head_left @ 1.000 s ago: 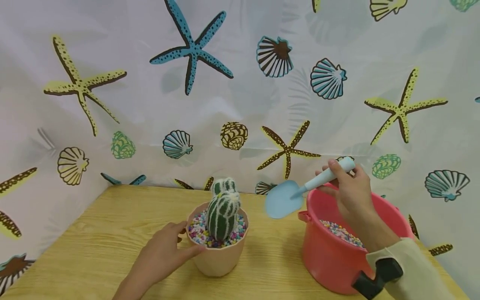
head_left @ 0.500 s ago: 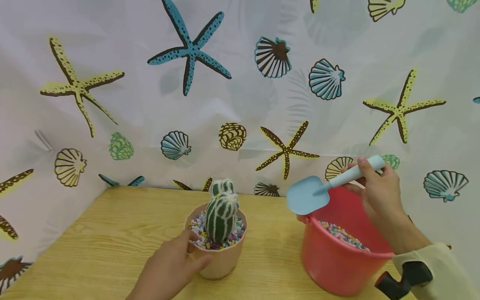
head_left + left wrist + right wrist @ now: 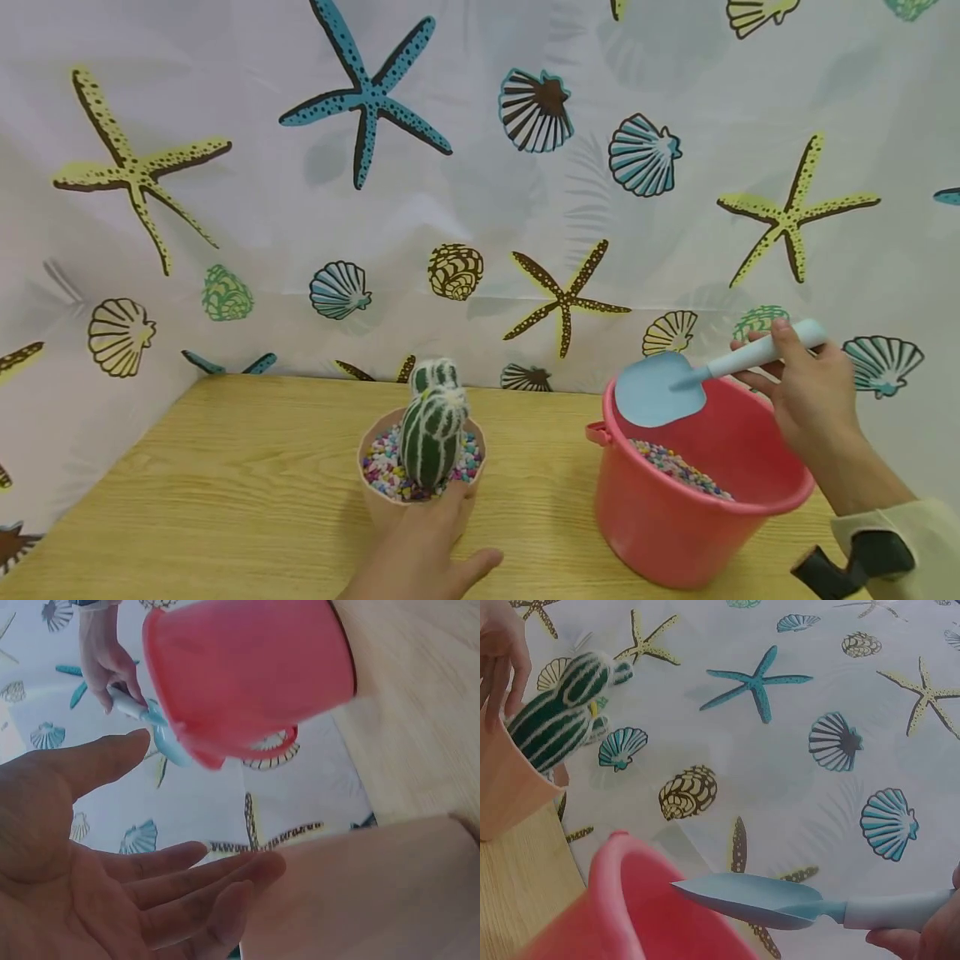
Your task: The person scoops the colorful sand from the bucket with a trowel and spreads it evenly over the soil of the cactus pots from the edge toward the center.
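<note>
A light blue toy shovel is held by its pale handle in my right hand, its blade over the red bucket. Colourful pebbles lie inside the bucket. To the left stands a peach pot holding a green and white plush-looking cactus set in similar pebbles. My left hand is in front of this pot, fingers extended toward its near rim and thumb spread out to the right. In the left wrist view, the left palm shows with nothing gripped.
Pot and bucket stand apart on a wooden table. A white cloth printed with starfish and shells hangs behind the table. The bucket's handle lug sticks out on its left side.
The right hand has carried the shovel rightward, from between pot and bucket to above the bucket. My left hand has left the pot's left side and shifted right to its front.
</note>
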A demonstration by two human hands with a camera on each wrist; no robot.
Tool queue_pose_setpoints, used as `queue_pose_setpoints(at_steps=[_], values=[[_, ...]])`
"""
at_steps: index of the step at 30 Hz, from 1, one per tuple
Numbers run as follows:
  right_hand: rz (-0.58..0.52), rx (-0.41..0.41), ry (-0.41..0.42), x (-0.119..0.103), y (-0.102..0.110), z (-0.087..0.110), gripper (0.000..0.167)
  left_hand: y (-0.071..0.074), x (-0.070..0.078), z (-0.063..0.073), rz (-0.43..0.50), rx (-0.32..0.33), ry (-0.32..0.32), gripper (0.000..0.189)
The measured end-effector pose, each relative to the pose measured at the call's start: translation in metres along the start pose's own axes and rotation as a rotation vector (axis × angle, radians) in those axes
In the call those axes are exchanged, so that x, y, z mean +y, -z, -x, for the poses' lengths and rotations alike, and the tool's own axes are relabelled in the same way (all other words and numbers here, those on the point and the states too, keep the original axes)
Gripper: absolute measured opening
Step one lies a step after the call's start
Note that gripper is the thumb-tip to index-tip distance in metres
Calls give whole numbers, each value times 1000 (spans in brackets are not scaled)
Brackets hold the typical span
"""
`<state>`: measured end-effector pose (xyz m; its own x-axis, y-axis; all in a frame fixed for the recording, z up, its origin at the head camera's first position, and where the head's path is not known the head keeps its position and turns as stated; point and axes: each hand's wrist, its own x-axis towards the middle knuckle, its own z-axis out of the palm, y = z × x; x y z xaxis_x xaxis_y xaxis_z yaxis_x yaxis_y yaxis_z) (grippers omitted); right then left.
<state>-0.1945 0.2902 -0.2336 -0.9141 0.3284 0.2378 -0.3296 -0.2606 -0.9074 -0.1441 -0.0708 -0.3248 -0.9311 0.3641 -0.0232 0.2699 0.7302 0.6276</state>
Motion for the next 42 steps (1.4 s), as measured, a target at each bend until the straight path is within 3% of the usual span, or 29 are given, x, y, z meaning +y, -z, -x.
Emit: queue_pose_setpoints(at_steps=[10,15,19,22,29,34,39,42], values=[[132,77,-88,10,34,-14,31,-22,40,-30,79,-121,-10,82],[302,110,-120,22,44,-22,25,-36,52,-46,118,-48,-100,93],[455,119,-131,30,44,-27,37,-44,60,-60,135,42,-216,95],[528,95,-107,34,40,-30,42,-47,67,-71,151,79,-260,96],[775,-12,13,43,34,-25,41,-54,83,-87,178,70,-278,102],[874,-78,89,47,32,-21,39,-60,90,-95,146,63,-265,106],[1090,-24,124,47,26,-18,41,-62,91,-102,128,70,-268,109],[1150,33,105,47,25,-18,42,-63,93,-106,123,87,-275,110]])
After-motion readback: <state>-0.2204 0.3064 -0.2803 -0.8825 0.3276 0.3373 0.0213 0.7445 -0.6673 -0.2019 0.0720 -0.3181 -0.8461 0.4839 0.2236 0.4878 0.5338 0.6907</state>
